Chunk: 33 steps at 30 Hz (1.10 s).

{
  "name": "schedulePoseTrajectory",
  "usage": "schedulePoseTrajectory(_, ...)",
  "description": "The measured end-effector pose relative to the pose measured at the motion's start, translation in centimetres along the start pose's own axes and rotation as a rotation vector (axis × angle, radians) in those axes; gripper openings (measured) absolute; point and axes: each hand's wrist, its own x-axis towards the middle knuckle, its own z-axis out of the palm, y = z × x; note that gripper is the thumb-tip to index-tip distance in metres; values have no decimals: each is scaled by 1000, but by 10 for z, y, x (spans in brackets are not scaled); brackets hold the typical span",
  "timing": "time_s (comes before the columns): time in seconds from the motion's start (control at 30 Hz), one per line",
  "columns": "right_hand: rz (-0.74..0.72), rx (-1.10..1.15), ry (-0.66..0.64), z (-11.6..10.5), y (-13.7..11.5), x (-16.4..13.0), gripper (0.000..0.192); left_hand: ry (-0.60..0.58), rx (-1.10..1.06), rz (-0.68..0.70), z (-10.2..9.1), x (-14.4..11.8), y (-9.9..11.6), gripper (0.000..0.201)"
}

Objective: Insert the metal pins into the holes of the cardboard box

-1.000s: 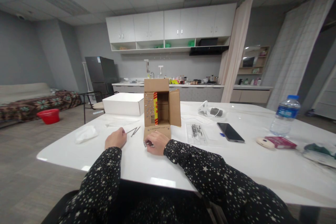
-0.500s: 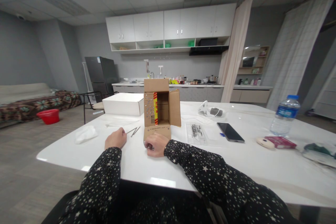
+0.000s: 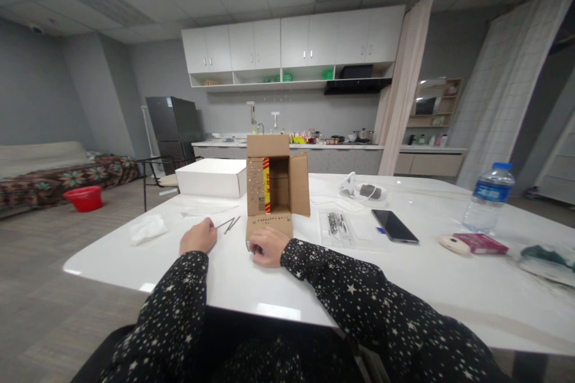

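My left hand (image 3: 198, 237) rests as a loose fist on the white table (image 3: 278, 287), holding the near end of thin metal rods (image 3: 230, 223) that stick out toward the box. My right hand (image 3: 266, 246) lies curled at the near edge of the lower flap of a small brown cardboard box (image 3: 276, 185). That box lies on its side with its open mouth facing me; a red and yellow strip runs down its left flap. Something small and metallic shows under my right fingers, too small to make out.
A white flat box (image 3: 211, 178) stands behind the cardboard box. A crumpled tissue (image 3: 146, 228) lies left. To the right lie a clear packet of small parts (image 3: 338, 225), a black phone (image 3: 394, 225), a cable bundle (image 3: 365, 191), a water bottle (image 3: 488, 197) and a red pack (image 3: 480, 243).
My right hand has shifted very slightly at the box flap; its fingers curl a little tighter. My left hand has not moved.
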Motion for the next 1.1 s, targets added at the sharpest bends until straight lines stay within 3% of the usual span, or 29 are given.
schedulePoseTrajectory(0.37,91,34,76,6,4,-1,10,-3,7,9,-2,-1,1,32)
schedulePoseTrajectory(1.1,116,28,44,7,5,-1,6,1,9,8,1,1,0,31)
